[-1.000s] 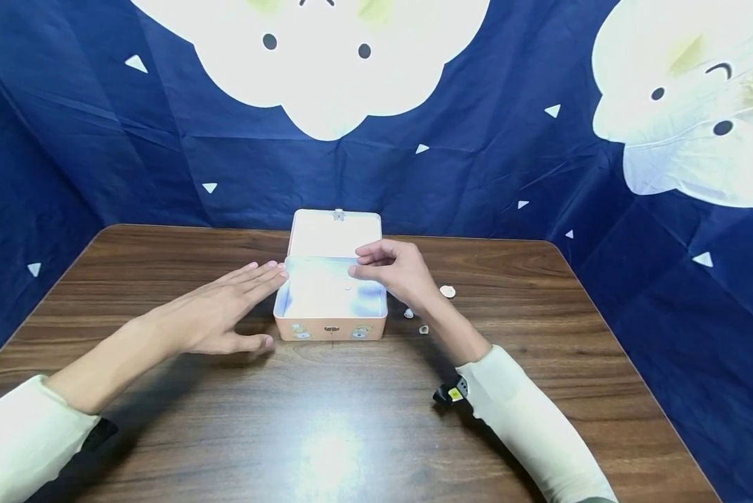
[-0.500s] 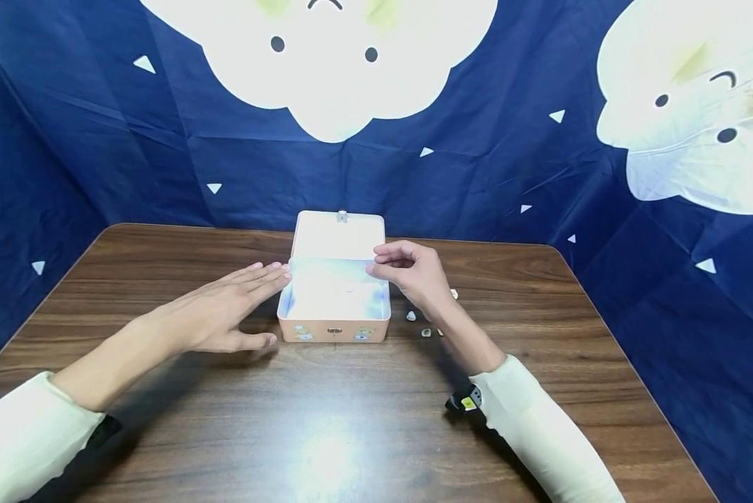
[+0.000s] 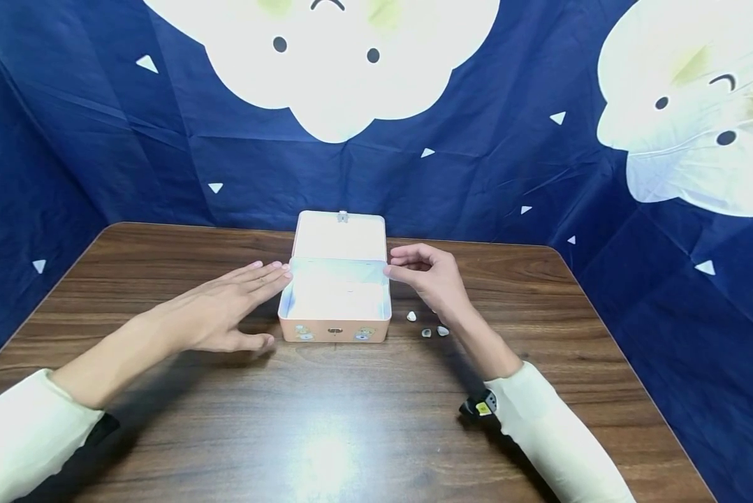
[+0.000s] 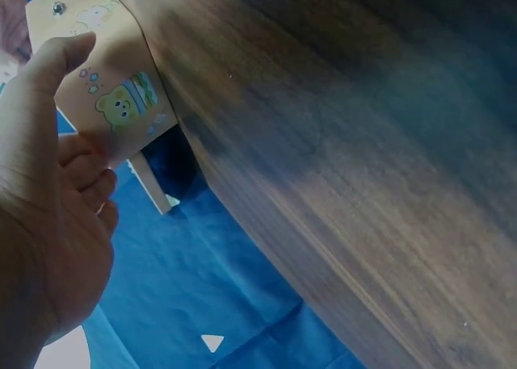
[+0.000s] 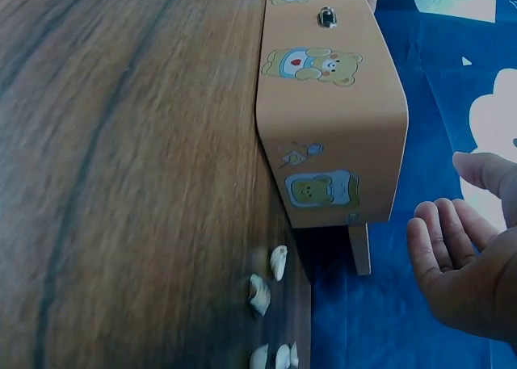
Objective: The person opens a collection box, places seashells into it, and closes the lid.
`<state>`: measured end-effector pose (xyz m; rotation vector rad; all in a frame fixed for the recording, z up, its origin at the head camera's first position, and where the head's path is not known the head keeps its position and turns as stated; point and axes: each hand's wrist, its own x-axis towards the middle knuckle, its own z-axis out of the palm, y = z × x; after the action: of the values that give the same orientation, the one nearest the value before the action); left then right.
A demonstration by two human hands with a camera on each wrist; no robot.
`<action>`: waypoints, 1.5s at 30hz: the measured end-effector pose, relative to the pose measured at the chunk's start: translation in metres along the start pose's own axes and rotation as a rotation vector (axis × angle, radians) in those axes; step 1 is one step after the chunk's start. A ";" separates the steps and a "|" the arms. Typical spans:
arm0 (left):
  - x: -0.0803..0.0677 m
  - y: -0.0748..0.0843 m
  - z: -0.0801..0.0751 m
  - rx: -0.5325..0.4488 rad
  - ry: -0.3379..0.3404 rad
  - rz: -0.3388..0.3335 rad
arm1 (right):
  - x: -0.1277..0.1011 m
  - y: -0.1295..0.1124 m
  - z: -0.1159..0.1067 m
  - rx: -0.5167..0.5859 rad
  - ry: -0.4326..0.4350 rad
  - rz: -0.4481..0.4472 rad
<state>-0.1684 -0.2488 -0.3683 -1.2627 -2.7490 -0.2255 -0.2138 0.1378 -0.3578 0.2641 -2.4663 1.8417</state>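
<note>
A peach tin box [image 3: 318, 332] with teddy bear pictures and a metal clasp stands on the table, its lid [image 3: 341, 236] tipped back. Glare washes out the inside, so I cannot tell its contents. My left hand [image 3: 216, 318] rests its straight fingers on the box's left side, thumb spread near the front corner. Beside the right rim hovers my right hand [image 3: 429, 279], fingers loosely bent; in the right wrist view the gap between thumb and fingers holds nothing. Several small pale seashells [image 5: 259, 295] lie on the table right of the box, some partly hidden under the right forearm.
The wooden table [image 3: 326, 412] has a strong light reflection near its front. Behind and at both sides hangs a dark blue cloth [image 3: 163, 154] with white clouds and triangles. A dark strap with a yellow mark [image 3: 482, 408] sits at the right wrist.
My right hand has moved right, from over the box to just outside its right rim. The left hand has stayed at the box's left side. The view has shifted slightly.
</note>
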 end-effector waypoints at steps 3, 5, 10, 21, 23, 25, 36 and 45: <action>0.001 0.000 -0.002 0.031 -0.002 0.017 | -0.002 0.002 -0.006 0.003 0.003 0.009; 0.001 -0.001 -0.002 0.046 -0.006 0.017 | -0.004 0.003 -0.010 0.000 0.000 0.016; 0.001 0.001 -0.004 0.026 -0.027 -0.025 | -0.006 0.006 -0.020 0.011 -0.003 0.044; 0.001 0.005 -0.002 -0.044 -0.061 -0.100 | -0.009 0.020 -0.040 0.029 0.043 0.065; 0.000 0.004 -0.001 -0.047 -0.051 -0.090 | -0.009 0.022 -0.044 0.023 0.047 0.068; -0.002 0.003 0.000 -0.050 -0.041 -0.082 | -0.009 0.023 -0.046 0.025 0.050 0.075; -0.002 0.004 0.002 -0.064 -0.028 -0.083 | -0.012 0.035 -0.065 -0.042 0.078 0.109; -0.002 0.004 0.002 -0.076 -0.034 -0.094 | -0.016 0.043 -0.075 -0.068 0.072 0.138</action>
<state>-0.1646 -0.2473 -0.3700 -1.1656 -2.8574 -0.3223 -0.2093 0.2229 -0.3791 0.0251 -2.5505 1.7769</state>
